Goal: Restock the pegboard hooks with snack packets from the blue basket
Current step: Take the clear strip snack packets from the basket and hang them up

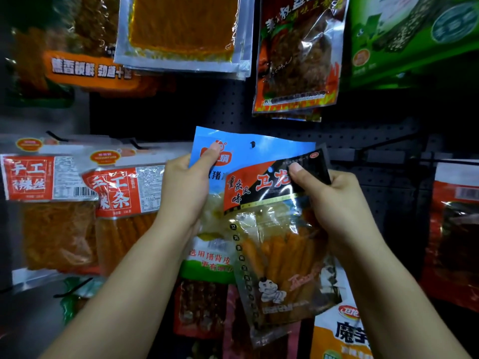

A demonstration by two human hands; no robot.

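The black-topped packet is overlapping the blue-topped packet, hiding the latter's right and lower portions. The left hand is covering part of the blue-topped packet's red logo and left edge; the right hand is concealing the black-topped packet's right side, with the fingers of both hands lying out of sight behind the packets. Both forearms are running off the near edge. The green packet at far right, the clear orange packet and the red packet are being cropped by the picture's edges. Small print on the hanging packets is too blurred to read. The hooks behind the held packets are hidden.
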